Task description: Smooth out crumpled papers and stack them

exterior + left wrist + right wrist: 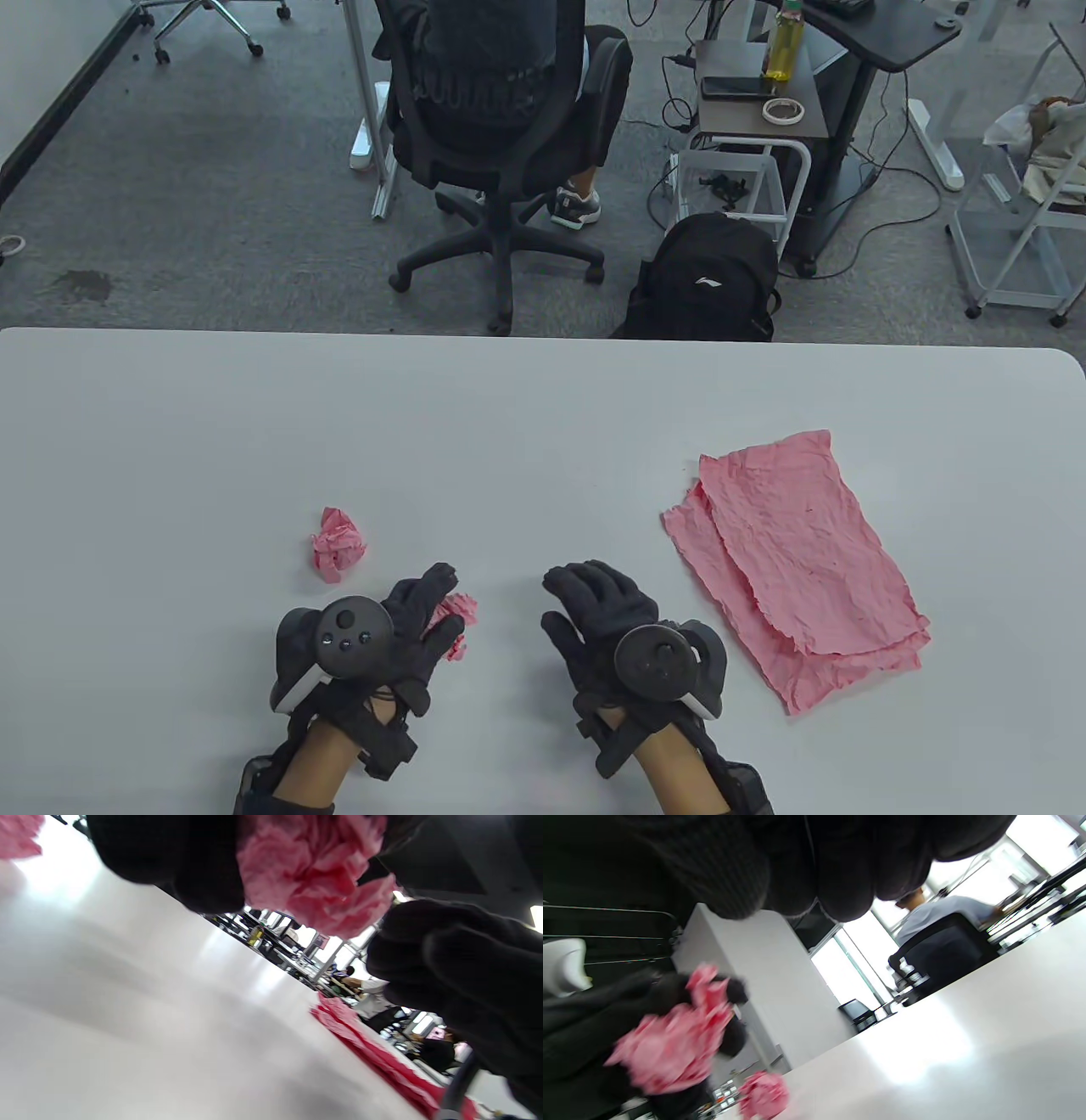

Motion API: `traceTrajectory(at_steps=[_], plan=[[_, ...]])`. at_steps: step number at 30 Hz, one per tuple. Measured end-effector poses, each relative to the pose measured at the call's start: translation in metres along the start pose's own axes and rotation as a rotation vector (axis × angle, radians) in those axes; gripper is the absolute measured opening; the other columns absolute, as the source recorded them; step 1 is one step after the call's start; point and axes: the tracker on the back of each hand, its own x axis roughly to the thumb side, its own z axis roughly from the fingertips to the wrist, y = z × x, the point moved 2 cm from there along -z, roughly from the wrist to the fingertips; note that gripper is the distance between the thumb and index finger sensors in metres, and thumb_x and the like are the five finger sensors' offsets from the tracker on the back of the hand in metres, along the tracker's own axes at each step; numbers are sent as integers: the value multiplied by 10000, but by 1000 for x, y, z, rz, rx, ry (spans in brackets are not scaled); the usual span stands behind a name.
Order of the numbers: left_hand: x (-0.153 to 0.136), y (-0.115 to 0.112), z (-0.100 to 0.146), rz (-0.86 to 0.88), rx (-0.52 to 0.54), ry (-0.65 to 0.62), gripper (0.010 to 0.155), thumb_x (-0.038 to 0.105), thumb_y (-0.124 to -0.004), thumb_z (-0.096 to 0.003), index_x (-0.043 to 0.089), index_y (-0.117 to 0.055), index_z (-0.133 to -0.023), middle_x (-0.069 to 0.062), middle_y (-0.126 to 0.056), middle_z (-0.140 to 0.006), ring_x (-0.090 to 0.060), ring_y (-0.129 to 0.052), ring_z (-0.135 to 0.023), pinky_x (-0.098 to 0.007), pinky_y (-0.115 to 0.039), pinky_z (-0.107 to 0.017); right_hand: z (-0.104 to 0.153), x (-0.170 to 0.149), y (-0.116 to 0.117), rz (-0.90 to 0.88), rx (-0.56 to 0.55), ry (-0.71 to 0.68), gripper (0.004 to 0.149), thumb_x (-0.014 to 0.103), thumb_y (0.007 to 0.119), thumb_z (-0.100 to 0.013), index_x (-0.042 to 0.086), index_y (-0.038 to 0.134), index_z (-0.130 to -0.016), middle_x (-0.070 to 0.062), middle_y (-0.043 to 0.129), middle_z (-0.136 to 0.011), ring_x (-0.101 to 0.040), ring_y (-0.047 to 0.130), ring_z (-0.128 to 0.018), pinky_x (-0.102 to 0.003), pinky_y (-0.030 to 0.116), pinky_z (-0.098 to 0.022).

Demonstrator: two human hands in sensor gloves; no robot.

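**Crumpled paper in your left hand, two sheets flattened on the right**

The crumpled pink paper (454, 624) sat inside your left hand (399, 632), low over the bench (543, 407) near its front edge. Your left fingers (433, 586) were curled around the wad, and in the left wrist view it bulged out between them (314, 870). Your right hand (619, 620) hovered just beside it, apart from the paper, its fingers (585, 581) loosely bent and holding nothing.

A second crumpled ball (338, 543) lay on the bench just beyond and to the left of your left hand, not touching it. The flattened sheets (797, 577) lay to the right of your right hand, one overlapping the other, slightly skewed, both still wrinkled. Beyond the bench a person sat in an office chair (501, 153), and a black backpack (708, 280) stood on the floor.
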Motion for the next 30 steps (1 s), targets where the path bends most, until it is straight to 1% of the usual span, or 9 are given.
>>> traceTrajectory(at_steps=[4, 7, 10, 13, 16, 19, 21, 26, 30], plan=[[16, -14, -1, 73, -86, -122, 734, 531, -563, -548, 268, -236, -1149, -50, -384, -1159, -244, -807, -852, -409, -734, -632, -2, 21, 26, -100, 155, -110, 601, 406, 796, -498, 104, 620, -987, -219, 724, -948, -507, 644, -865, -652, 534, -586], [19, -18, -1, 133, -93, -192, 761, 507, -561, -553, 276, -132, -1136, -52, -253, -1188, -252, -732, -986, -400, -730, -674, 1, 29, 31, -108, 131, -125, 716, 433, 802, -489, 93, 474, -1027, -230, 635, -988, -511, 625, -874, -650, 534, -592], [20, -25, -3, 271, -200, -232, 774, 467, -549, -569, 269, -30, -1108, -63, -175, -1197, -268, -677, -1090, -420, -722, -736, 0, 27, 28, -88, 106, -122, 800, 461, 823, -476, 136, 381, -1059, -230, 570, -1004, -514, 594, -880, -653, 511, -601], [18, -29, -5, 368, -178, -239, 766, 442, -582, -571, 258, -78, -1117, -66, -282, -1196, -276, -744, -1069, -425, -757, -724, 2, 26, 23, -82, 56, -134, 773, 423, 847, -465, 134, 431, -1049, -203, 637, -966, -490, 657, -850, -644, 544, -590], [7, -29, -7, 389, -155, -158, 811, 519, -632, -571, 241, -112, -1126, -54, -400, -1170, -263, -822, -976, -417, -774, -670, 3, 32, 18, -48, -9, -203, 723, 352, 865, -457, 143, 484, -1035, -199, 676, -952, -479, 702, -829, -620, 588, -578], [-6, -28, -7, 440, -120, -86, 735, 583, -692, -542, 205, -446, -1121, -48, -721, -1020, -263, -952, -794, -411, -824, -554, 5, 39, 10, -45, -120, -263, 617, 253, 867, -439, 139, 606, -987, -196, 826, -889, -470, 845, -751, -564, 717, -510], [-8, -29, -9, 478, -139, -85, 700, 595, -704, -538, 205, -530, -1093, -17, -791, -951, -226, -993, -707, -380, -844, -513, 5, 41, 6, -15, -137, -283, 599, 238, 873, -433, 153, 634, -975, -178, 866, -866, -447, 891, -717, -532, 759, -481], [1, -22, -6, 478, -121, -171, 641, 537, -687, -562, 333, -440, -1116, 55, -619, -1069, -191, -865, -875, -352, -767, -651, 4, 31, 4, -43, -152, -159, 688, 389, 852, -458, 100, 549, -1004, -195, 828, -873, -412, 951, -607, -515, 783, -413], [8, -13, -1, 413, -41, -211, 593, 486, -705, -567, 421, -468, -1107, 156, -599, -1142, -153, -805, -1026, -373, -730, -744, 2, 14, 9, -76, -53, -23, 756, 560, 804, -457, 38, 618, -971, -222, 910, -778, -425, 993, -512, -521, 803, -344]])
